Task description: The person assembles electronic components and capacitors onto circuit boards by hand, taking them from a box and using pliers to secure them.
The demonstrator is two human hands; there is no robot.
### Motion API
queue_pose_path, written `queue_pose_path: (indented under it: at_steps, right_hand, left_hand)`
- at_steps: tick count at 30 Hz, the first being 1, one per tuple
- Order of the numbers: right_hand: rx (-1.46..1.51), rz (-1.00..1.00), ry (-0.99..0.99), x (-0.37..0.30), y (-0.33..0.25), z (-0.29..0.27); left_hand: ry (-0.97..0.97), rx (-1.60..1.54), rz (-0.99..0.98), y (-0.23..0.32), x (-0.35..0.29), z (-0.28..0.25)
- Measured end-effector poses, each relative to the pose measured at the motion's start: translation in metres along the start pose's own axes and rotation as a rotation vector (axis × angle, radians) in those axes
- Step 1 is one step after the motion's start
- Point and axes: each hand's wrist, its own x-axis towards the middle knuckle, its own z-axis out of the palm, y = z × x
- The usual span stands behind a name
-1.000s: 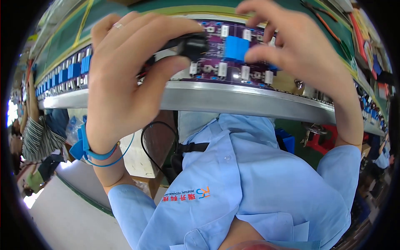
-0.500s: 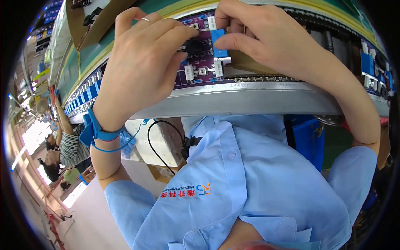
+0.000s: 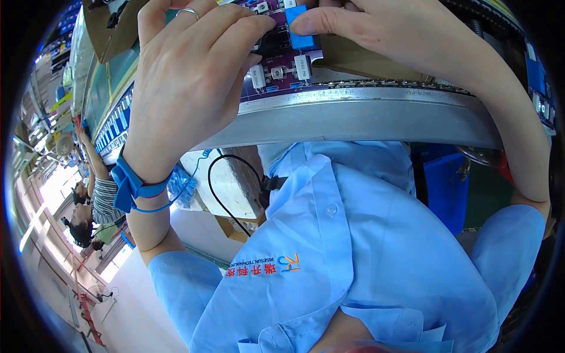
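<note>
A purple circuit board [image 3: 285, 60] lies in the metal-edged line at the top of the view, partly cut off by the picture's edge. My left hand [image 3: 185, 82], with a ring and a blue wrist strap [image 3: 138, 185], reaches over the board's left side. Its thumb and forefinger close around a black component [image 3: 275, 43], largely hidden by the fingers. At the board's right edge, my right hand [image 3: 376, 26] has its thumb pressed on a blue box-shaped component [image 3: 301, 40]; its other fingers curl behind, partly out of view. White block components [image 3: 302, 67] stand nearer the front.
A metal rail [image 3: 353, 115] with a chain runs along the front, between me and the board. More populated boards sit on the line at left [image 3: 115, 132] and right [image 3: 538, 82]. A cardboard box [image 3: 112, 29] stands far left. Another person [image 3: 103, 197] works farther left.
The board, rail and hands appear higher in the picture, with the board's top now cut off. Both hands stay at the same components; the right thumb still touches the blue one.
</note>
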Motion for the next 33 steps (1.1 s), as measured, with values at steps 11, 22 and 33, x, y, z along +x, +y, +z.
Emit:
queue_pose_path:
  at_steps: [11, 22, 33]
  right_hand:
    - [0.003, -0.029, 0.055, 0.005, 0.011, 0.014]
    - [0.146, 0.009, 0.054, 0.005, 0.011, 0.016]
    - [0.474, -0.102, 0.146, 0.009, 0.037, 0.034]
  left_hand:
    - [0.030, 0.110, -0.108, 0.015, -0.005, 0.012]
    - [-0.070, 0.008, -0.126, 0.016, 0.009, 0.004]
    - [-0.159, -0.044, -0.098, -0.003, 0.015, 0.013]
